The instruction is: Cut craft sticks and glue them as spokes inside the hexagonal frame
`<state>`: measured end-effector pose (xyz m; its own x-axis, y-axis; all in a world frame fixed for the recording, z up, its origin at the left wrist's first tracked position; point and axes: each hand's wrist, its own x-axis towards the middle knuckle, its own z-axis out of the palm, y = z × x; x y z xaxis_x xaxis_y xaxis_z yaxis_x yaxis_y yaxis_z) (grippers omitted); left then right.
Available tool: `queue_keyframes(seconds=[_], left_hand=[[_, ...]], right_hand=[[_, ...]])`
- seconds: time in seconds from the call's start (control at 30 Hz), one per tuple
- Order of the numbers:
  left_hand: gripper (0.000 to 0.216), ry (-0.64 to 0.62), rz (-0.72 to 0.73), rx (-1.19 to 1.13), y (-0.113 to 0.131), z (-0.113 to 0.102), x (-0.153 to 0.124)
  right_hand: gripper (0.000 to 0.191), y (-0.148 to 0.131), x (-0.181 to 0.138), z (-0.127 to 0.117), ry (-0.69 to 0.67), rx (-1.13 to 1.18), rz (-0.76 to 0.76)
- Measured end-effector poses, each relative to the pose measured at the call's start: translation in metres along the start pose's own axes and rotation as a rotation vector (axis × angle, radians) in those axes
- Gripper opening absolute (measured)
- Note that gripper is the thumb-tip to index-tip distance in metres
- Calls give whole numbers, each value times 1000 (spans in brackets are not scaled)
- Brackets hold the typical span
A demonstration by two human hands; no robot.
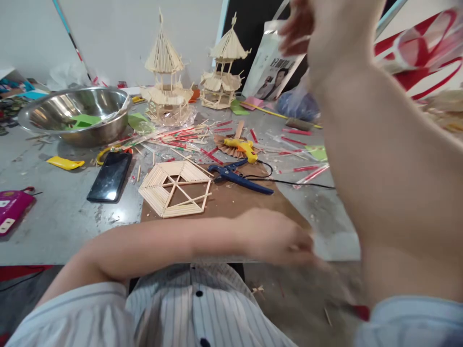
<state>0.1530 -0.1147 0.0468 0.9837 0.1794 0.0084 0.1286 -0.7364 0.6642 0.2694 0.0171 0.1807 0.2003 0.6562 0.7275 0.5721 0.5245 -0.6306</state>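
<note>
My left hand reaches across to the right, low over the front edge of the table. Its fingers are smeared by motion, and I cannot make out anything in them. Raised close to the camera at the upper right is my right hand, blurred and partly cut off by the frame. Just beyond my left forearm, a hexagonal frame of thin wooden sticks lies flat on a brown board; some sections are filled with sticks, others open. Blue cutting pliers and a yellow glue gun lie beside it.
Two stick pagodas stand at the back. A steel basin, a phone and a magenta power strip are on the left. Loose sticks with red wrappers are scattered mid-table. A black cord runs right.
</note>
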Motion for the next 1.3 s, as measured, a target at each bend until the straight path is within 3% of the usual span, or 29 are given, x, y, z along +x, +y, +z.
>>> queue_keyframes(seconds=[0.07, 0.17, 0.27, 0.33, 0.47, 0.63, 0.87, 1.1, 1.3], left_hand=[[27, 210, -32, 294, -12, -21, -19], [29, 404, -164, 506, -36, -45, -50], [39, 542, -290, 627, -63, -57, -78], [40, 574, -325, 676, -80, -59, -93], [24, 719, -320, 695, -104, -57, -112], [30, 664, -351, 701, -115, -51, -120], [31, 643, -394, 738, -112, -47, -121], [30, 684, -433, 724, -116, -50, -125], [35, 655, -499, 786, -114, -53, -129]], right_hand=[[26, 11, -27, -4, -63, -219, -62], [29, 35, -76, -1, -213, -504, -54], [40, 62, -119, 9, -366, -718, 83], [39, 75, -139, 16, -414, -776, 99], [24, 86, -158, 23, -474, -703, -73], [25, 89, -167, 25, -664, -659, -76], [29, 99, -162, 35, -682, -754, -113], [29, 99, -120, 65, -803, -909, -41], [26, 87, -129, 86, -932, -772, -43]])
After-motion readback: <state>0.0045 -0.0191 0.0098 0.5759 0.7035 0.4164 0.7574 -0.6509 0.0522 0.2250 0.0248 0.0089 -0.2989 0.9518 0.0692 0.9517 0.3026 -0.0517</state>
